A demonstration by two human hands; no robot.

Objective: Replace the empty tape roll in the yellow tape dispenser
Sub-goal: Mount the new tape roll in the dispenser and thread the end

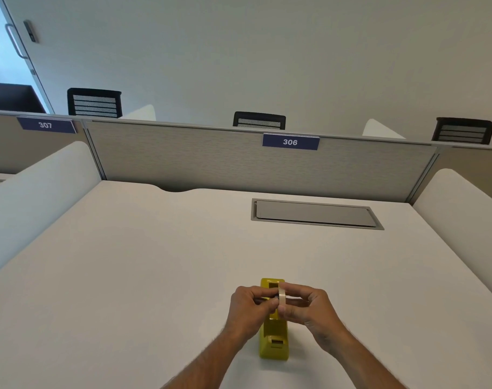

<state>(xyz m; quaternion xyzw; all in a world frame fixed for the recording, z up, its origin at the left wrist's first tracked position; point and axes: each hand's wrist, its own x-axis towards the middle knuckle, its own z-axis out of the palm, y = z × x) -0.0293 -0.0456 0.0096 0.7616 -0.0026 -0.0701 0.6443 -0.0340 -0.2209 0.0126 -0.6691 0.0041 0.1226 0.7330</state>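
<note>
The yellow tape dispenser (pixel 273 342) stands on the white desk (pixel 155 276) near its front edge, lengthwise away from me. Both hands meet just above its middle. A pale tape roll (pixel 282 299) stands on edge between them, pinched by the fingers of my right hand (pixel 309 307). My left hand (pixel 249 306) grips a small dark piece, seemingly the hub, at the roll's left side. The dispenser's middle cradle is hidden by the fingers.
A grey cable hatch (pixel 315 213) is set into the desk at the back right. A grey partition (pixel 211 158) with a "306" label (pixel 290 142) closes the far edge. White side dividers stand left (pixel 43 192) and right (pixel 461 203).
</note>
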